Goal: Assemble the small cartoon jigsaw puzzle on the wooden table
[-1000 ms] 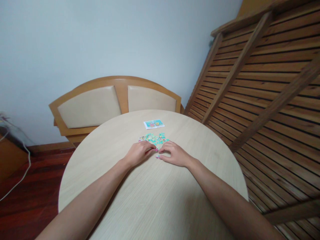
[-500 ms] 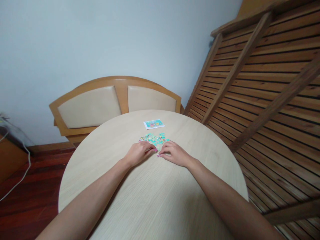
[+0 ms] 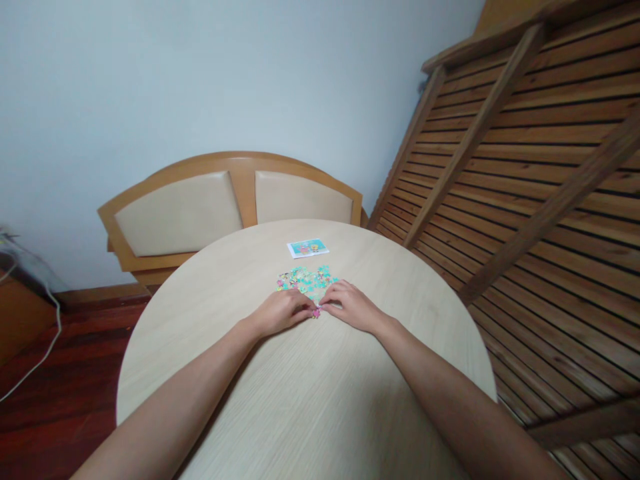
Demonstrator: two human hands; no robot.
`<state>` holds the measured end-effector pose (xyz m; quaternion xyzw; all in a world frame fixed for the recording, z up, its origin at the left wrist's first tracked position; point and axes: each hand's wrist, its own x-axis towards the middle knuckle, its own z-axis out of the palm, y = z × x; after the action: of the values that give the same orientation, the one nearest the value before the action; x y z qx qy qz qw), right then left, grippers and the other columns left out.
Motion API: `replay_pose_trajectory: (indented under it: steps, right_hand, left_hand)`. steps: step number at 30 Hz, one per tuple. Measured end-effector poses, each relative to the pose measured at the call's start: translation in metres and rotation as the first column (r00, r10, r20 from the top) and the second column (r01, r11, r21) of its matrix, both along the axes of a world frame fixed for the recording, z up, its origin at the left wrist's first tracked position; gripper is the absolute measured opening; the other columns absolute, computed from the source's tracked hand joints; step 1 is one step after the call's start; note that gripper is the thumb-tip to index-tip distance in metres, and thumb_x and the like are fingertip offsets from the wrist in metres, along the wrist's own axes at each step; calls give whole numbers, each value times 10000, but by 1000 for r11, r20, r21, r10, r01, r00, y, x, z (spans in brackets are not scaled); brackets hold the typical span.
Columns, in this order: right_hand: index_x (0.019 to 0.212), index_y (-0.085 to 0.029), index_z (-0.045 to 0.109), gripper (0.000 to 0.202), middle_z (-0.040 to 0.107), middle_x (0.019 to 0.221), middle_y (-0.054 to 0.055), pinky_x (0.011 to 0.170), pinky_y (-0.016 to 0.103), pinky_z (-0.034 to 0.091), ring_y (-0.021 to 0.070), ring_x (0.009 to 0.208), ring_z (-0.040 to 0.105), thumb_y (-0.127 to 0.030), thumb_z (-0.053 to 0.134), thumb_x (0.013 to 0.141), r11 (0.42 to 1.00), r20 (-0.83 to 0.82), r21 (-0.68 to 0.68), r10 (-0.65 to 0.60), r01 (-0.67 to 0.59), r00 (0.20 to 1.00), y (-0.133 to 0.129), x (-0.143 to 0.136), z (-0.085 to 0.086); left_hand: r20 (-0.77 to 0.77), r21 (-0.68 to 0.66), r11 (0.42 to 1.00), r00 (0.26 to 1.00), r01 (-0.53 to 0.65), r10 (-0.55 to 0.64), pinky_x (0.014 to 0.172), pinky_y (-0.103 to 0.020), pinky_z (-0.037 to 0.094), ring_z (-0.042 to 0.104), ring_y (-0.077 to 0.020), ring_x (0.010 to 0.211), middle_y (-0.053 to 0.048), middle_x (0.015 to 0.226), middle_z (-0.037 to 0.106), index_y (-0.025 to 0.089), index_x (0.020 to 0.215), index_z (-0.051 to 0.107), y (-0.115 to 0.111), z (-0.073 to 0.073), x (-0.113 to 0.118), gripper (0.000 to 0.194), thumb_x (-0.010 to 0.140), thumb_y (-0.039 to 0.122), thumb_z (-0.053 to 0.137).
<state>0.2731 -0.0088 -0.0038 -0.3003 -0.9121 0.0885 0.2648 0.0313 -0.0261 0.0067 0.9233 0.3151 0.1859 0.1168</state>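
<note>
My left hand (image 3: 285, 311) pinches a small pink jigsaw puzzle piece (image 3: 316, 313) just above or on the table. Facing it, my right hand (image 3: 350, 305) has thumb and forefinger closed on a small pale puzzle piece (image 3: 319, 306), mostly covered by the fingertips. The two pieces meet or nearly meet; whether they interlock I cannot tell. Beyond the hands lies a loose spread of puzzle pieces (image 3: 301, 276), mostly turquoise with some pink and yellow. Behind it a turquoise picture card (image 3: 307, 249) with cartoon figures lies flat.
The round pale wooden table (image 3: 300, 393) stretches beneath both forearms. At its far side stands a wooden headboard with cream panels (image 3: 180, 213) against the wall. A slatted wooden frame (image 3: 525, 180) leans along the right. A white cable (image 3: 59, 327) hangs at the left.
My left hand has shifted slightly right and toward me, bringing the pink piece against or close to the piece in my right hand. The right hand has barely moved.
</note>
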Motion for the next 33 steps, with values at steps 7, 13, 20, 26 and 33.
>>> replay_pose_trajectory:
  steps: [7,13,20,26,33]
  right_hand:
    - [973,-219,739,128,703,938,52,897,357,442,197,954,603,-295,640,945,1000,-13,-10,9,-9,1000,0,0,0]
    - [969,-219,735,129,707,944,50,914,371,442,197,949,613,-293,632,949,1000,-9,-17,22,-22,1000,0,-1,-1]
    - [961,-216,731,117,710,948,53,911,371,448,200,960,615,-285,637,945,999,-21,-22,28,-28,999,0,0,-2]
    - [952,-211,728,130,716,950,54,920,372,447,199,958,619,-300,633,949,999,-25,-24,39,-40,999,-2,-1,-1]
    - [964,-220,730,124,714,952,56,912,375,453,201,956,619,-299,637,944,999,-25,-26,30,-30,999,0,0,-2]
  left_hand:
    - [10,25,999,999,45,-45,857,-279,487,670,-174,918,-41,974,736,217,1033,703,2,-4,-1,177,985,296,552]
    - [29,19,993,993,118,-119,901,-302,483,663,-181,950,-56,974,726,221,997,715,-1,-1,0,182,981,277,543]
    - [28,43,996,996,80,-81,903,-317,497,661,-188,951,-53,971,725,220,982,717,1,2,-4,175,963,277,553]
    - [20,148,989,1000,-18,16,1007,-381,458,617,-224,1112,-85,1163,699,203,1144,689,11,-4,-13,235,979,265,533]
    - [-29,164,986,1000,15,-10,998,-391,437,633,-220,1077,-78,1124,715,217,1092,713,12,-7,-10,217,984,273,533]
